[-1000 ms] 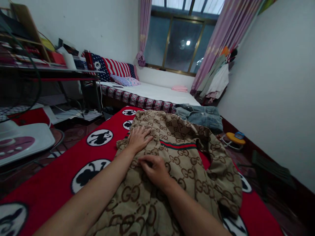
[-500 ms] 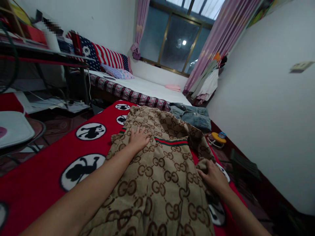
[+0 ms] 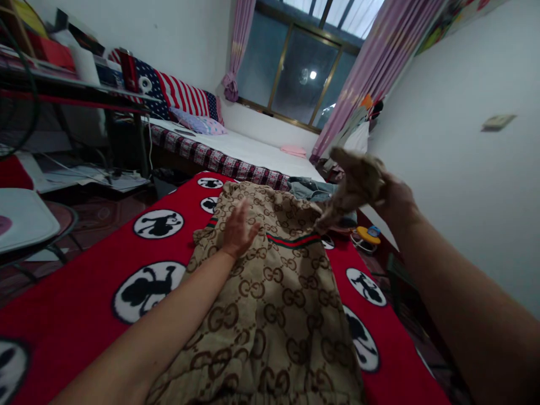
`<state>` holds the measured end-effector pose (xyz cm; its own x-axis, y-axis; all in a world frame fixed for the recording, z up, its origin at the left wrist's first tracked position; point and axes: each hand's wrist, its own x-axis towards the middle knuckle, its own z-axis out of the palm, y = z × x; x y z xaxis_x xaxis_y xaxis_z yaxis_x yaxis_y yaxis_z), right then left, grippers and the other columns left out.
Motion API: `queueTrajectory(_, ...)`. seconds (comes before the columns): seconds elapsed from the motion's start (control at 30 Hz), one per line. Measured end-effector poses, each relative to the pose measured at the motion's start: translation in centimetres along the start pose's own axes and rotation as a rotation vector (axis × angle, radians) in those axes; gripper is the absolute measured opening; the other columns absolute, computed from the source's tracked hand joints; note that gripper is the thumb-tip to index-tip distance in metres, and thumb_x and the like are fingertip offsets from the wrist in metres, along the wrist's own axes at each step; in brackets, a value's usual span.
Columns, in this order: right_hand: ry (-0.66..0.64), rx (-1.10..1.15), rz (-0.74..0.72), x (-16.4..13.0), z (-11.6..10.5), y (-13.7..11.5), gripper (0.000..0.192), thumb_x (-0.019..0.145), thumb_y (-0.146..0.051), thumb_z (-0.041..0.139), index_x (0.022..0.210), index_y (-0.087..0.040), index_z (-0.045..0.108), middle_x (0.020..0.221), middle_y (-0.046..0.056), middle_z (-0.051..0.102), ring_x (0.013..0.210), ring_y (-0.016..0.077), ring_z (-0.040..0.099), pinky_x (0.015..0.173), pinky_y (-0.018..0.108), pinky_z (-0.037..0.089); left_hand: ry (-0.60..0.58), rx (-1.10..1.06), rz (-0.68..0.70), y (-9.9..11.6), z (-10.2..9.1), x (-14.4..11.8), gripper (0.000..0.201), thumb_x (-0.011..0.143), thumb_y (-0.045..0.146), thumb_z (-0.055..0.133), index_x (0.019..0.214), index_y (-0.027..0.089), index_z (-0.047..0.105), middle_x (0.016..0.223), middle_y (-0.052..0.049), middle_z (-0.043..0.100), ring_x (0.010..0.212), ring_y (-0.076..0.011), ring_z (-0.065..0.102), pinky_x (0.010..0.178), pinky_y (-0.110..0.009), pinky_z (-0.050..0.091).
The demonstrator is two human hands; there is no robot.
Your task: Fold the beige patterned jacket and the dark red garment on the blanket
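Observation:
A tan jacket (image 3: 270, 275) with a brown letter pattern and a green-red-green stripe lies spread over a red cloth (image 3: 101, 264). On its left part is my left hand (image 3: 239, 232), fingers stretched out and turned partly on edge; whether it touches the fabric I cannot tell. Up at the right, my right hand (image 3: 399, 197) grips the jacket's sleeve (image 3: 356, 177) and holds it raised above the cloth. The sleeve is blurred, and the fingertips are hidden behind it.
Folded denim (image 3: 310, 188) lies at the cloth's far end. Beyond stands a bed (image 3: 253, 149) with pillows. A cluttered desk (image 3: 76, 93) and a white-seated chair (image 3: 25, 216) are at left. A yellow item (image 3: 368, 235) sits near the right wall.
My right hand has lifted the sleeve up from the cloth's right side, baring the round prints beneath. My left hand has tilted from lying flat, its fingers now raised.

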<state>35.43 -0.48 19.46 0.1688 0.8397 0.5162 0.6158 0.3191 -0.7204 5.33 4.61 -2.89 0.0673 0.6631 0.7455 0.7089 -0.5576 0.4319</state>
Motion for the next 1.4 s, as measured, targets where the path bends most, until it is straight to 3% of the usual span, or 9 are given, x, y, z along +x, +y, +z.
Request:
queueTrajectory(0.13, -0.344, 0.244, -0.064, -0.5, 6.5, -4.5, 0.058, 0.098, -0.056, 0.031, 0.149, -0.031, 0.023, 0.151, 0.006, 0.040, 0.132, 0.0227, 0.047, 0.096, 0.049, 0.045, 0.371, -0.093, -0.214, -1.8, -1.7, 0.1, 0.074, 0.096, 0.056, 0.022, 0.153, 0.014, -0.002, 0.160, -0.017, 0.006, 0.148, -0.0279, 0.010, 0.118, -0.050, 0.018)
queueTrajectory(0.23, -0.409, 0.209, -0.051, -5.4, 9.0, -2.5, 0.068, 0.088, -0.063, 0.050, 0.145, -0.030, 0.033, 0.145, 0.009, 0.048, 0.130, 0.0247, 0.049, 0.102, 0.051, 0.043, 0.435, -0.081, -0.284, -2.6, -2.6, 0.2, 0.076, 0.095, 0.055, 0.027, 0.153, 0.015, -0.002, 0.161, -0.016, 0.002, 0.148, -0.0311, 0.004, 0.119, -0.053, 0.013)
queueTrajectory(0.33, -0.394, 0.101, 0.037, -11.8, 8.7, 2.1, 0.067, 0.084, -0.059, 0.057, 0.138, -0.021, 0.043, 0.135, 0.013, 0.057, 0.123, 0.0254, 0.055, 0.103, 0.048, 0.043, 0.302, 0.034, -0.209, -2.6, -2.6, 0.4, 0.079, 0.091, 0.055, 0.040, 0.153, 0.016, 0.013, 0.161, -0.014, 0.005, 0.148, -0.0336, 0.005, 0.119, -0.050, 0.012)
queueTrajectory(0.47, -0.282, -0.341, 0.082, -19.2, 5.8, 6.7, 0.062, 0.080, -0.049, 0.061, 0.131, -0.015, 0.052, 0.136, 0.016, 0.055, 0.129, 0.0287, 0.049, 0.109, 0.047, 0.036, -0.064, 0.075, 0.014, -2.1, -1.4, 0.5, 0.069, 0.087, 0.059, 0.048, 0.145, 0.023, 0.039, 0.154, -0.009, 0.031, 0.146, -0.0299, 0.015, 0.118, -0.047, 0.016)
queueTrajectory(0.57, -0.292, -0.506, 0.190, -22.9, 3.7, 7.8, 0.068, 0.079, -0.052, 0.060, 0.134, -0.015, 0.049, 0.136, 0.016, 0.054, 0.126, 0.0306, 0.052, 0.104, 0.047, 0.041, -0.308, 0.077, 0.147, -1.9, -0.4, 0.1, 0.082, 0.076, 0.065, 0.062, 0.144, 0.024, 0.041, 0.152, -0.010, 0.035, 0.145, -0.0310, 0.019, 0.117, -0.047, 0.019)
queueTrajectory(0.67, -0.358, -0.582, 0.353, -25.1, 2.6, 7.9, 0.071, 0.077, -0.056, 0.061, 0.136, -0.018, 0.048, 0.129, 0.016, 0.060, 0.117, 0.0330, 0.058, 0.095, 0.047, 0.047, -0.419, 0.134, 0.146, -1.9, 0.1, -0.3, 0.087, 0.072, 0.063, 0.067, 0.145, 0.024, 0.040, 0.150, -0.012, 0.035, 0.142, -0.0322, 0.026, 0.116, -0.045, 0.023)
queueTrajectory(0.93, -0.327, -0.242, 0.412, -26.1, 3.0, 7.7, 0.071, 0.068, -0.041, 0.069, 0.134, -0.021, 0.050, 0.131, 0.010, 0.061, 0.123, 0.0287, 0.056, 0.106, 0.046, 0.041, -0.460, 0.201, 0.044, -2.1, 0.4, 0.0, 0.066, 0.079, 0.031, 0.058, 0.143, 0.022, 0.044, 0.139, -0.009, 0.051, 0.127, -0.0256, 0.047, 0.107, -0.036, 0.037)
queueTrajectory(1.17, -0.249, 0.197, 0.677, -24.7, 4.0, 5.3, 0.084, 0.063, -0.045, 0.076, 0.136, -0.016, 0.046, 0.131, 0.015, 0.061, 0.116, 0.0321, 0.061, 0.097, 0.048, 0.051, -0.475, 0.135, 0.021, -2.9, 0.6, 0.5, 0.055, 0.080, 0.018, 0.051, 0.133, 0.030, 0.058, 0.138, -0.003, 0.054, 0.126, -0.0224, 0.049, 0.107, -0.036, 0.039)
queueTrajectory(1.4, -0.223, 0.175, 0.593, -24.7, 4.7, 5.4, 0.090, 0.062, -0.051, 0.077, 0.139, -0.016, 0.047, 0.123, 0.015, 0.066, 0.110, 0.0325, 0.065, 0.094, 0.048, 0.053, -0.473, 0.048, -0.093, -2.9, 0.9, 1.3, 0.049, 0.080, 0.015, 0.048, 0.123, 0.029, 0.066, 0.126, -0.001, 0.065, 0.119, -0.0202, 0.056, 0.103, -0.030, 0.043)
